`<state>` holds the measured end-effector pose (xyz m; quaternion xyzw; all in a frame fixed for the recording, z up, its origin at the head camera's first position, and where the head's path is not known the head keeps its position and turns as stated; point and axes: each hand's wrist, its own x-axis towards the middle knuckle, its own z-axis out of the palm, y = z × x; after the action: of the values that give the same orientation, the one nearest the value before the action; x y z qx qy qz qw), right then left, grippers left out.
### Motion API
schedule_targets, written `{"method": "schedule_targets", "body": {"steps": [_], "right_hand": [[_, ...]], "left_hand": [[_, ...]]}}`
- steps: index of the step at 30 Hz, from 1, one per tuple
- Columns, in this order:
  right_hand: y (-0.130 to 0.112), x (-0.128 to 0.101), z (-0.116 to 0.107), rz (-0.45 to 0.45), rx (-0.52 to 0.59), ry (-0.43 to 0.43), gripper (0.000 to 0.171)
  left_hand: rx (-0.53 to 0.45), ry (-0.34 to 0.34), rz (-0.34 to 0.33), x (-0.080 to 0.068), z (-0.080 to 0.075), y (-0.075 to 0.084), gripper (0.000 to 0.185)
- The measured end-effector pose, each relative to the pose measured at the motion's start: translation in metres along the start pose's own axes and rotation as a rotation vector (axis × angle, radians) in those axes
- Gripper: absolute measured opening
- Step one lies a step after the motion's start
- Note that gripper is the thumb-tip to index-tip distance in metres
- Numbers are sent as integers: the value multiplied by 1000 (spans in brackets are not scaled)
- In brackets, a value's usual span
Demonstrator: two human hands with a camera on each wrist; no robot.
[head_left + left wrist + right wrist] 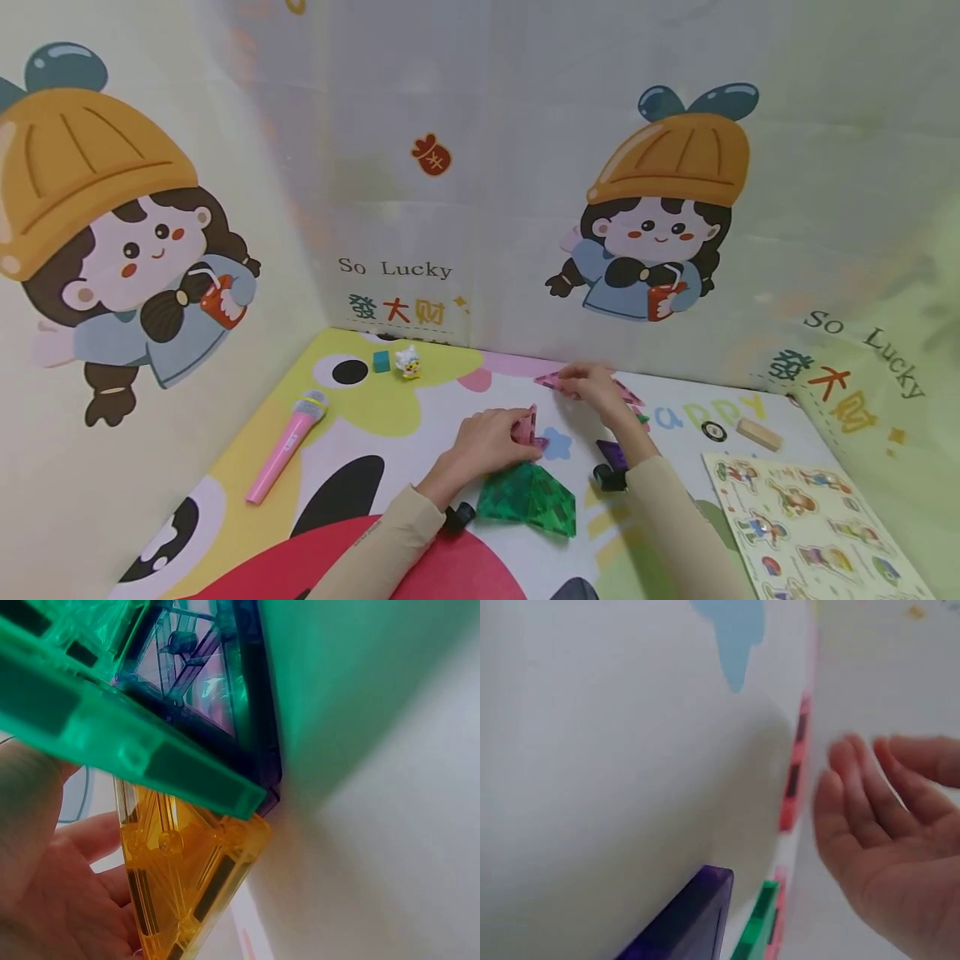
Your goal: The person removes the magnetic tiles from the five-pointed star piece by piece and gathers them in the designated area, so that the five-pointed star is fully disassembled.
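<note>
A pink tile [523,429] sits between the thumb and fingers of the left hand [483,440], which pinch it just beyond two joined green panels [510,493]; one orange tile [172,855] shows beside that hand in the left wrist view. Farther back, the right hand [596,390] bends its fingers toward its thumb at another pink piece [550,381]; whether they pinch it, I cannot tell. One purple tile [612,454] lies nearer. The surface [408,475] has colourful cartoon prints and carries one microphone [288,446], one teal cube [382,362], one figurine [408,362], one wooden block [760,434] and one picture board [817,529]. Pale wall hangings [525,208] show two cartoon girls.
</note>
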<state>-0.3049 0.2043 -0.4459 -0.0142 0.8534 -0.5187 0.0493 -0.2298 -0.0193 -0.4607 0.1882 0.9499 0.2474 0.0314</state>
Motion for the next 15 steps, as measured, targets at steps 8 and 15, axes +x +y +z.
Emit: {"method": "schedule_targets", "body": {"steps": [8,15], "right_hand": [[0,-42,18,-14,9,-289,28],[3,-55,38,-9,41,-341,31]], "left_hand": [[7,15,18,0,0,-2,72],[3,19,22,-1,0,-2,74]]}}
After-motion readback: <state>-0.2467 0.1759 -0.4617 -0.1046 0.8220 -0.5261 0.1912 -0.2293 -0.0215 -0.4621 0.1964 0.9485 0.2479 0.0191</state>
